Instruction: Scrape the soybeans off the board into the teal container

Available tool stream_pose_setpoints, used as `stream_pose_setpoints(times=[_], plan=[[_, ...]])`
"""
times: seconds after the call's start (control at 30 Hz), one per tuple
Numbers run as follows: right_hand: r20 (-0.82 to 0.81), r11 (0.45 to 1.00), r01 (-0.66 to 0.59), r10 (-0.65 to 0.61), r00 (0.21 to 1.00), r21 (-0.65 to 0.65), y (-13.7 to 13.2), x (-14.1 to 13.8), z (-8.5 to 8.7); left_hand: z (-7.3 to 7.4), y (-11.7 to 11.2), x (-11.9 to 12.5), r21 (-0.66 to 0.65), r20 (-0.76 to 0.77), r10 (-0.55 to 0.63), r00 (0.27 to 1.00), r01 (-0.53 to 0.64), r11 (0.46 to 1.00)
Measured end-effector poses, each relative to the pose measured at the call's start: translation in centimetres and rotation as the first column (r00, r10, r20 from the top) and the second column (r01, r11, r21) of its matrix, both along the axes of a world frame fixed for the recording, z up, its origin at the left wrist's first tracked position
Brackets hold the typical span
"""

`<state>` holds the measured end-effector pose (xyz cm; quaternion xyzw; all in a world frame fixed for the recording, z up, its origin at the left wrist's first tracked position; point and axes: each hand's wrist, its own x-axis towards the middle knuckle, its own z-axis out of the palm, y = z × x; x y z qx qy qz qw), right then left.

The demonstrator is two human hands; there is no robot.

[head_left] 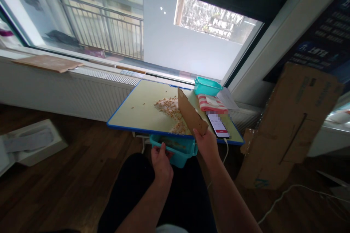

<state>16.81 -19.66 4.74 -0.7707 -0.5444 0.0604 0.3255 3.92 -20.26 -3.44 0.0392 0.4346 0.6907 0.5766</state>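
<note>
My left hand (162, 158) grips the near rim of a turquoise plastic basket (179, 159), held just under the table's front edge. Some grains show inside it, too dim to name. In my right hand (205, 145) is a strip of brown cardboard (190, 113), standing on edge across the table (128, 113). Left of the strip lies a spread pile of mixed grains (168, 107), white with orange-brown kernels, reaching down to the table's front edge above the basket. A few single kernels lie apart toward the left.
On the table's right are a second turquoise basket (207, 86), a folded red-and-white striped cloth (212, 103) and a phone (218, 124) with a white cable. A tall cardboard box (284, 127) stands to the right. Behind are a radiator (93, 94) and a window.
</note>
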Motion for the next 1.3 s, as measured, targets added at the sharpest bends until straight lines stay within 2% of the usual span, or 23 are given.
stream_pose_setpoints(times=[0.37,0.73,1.0,1.13,1.3], plan=[[0.063,1.0,-0.013,0.012,0.998,0.012,-1.2,-2.3,-0.2,0.0,-0.3,0.2,0.022,-0.022,-0.005,1.0,0.005,1.0],[0.066,1.0,-0.021,0.022,0.998,-0.015,-2.1,-3.8,0.0,0.1,-0.5,-0.5,0.039,-0.021,0.049,0.999,-0.048,0.998],[0.081,0.995,-0.093,0.091,0.993,0.024,-2.3,-5.3,-0.1,0.3,-0.4,-1.2,0.051,-0.034,0.071,0.997,-0.07,0.996],[0.082,0.995,-0.103,0.103,0.991,0.003,-2.3,-6.0,0.0,0.2,-0.3,-1.8,0.051,-0.05,0.093,0.994,-0.09,0.995],[0.039,0.989,-0.148,0.146,0.988,0.03,-2.3,-6.9,0.1,0.4,-0.2,-2.5,0.035,-0.054,0.101,0.993,-0.099,0.994]])
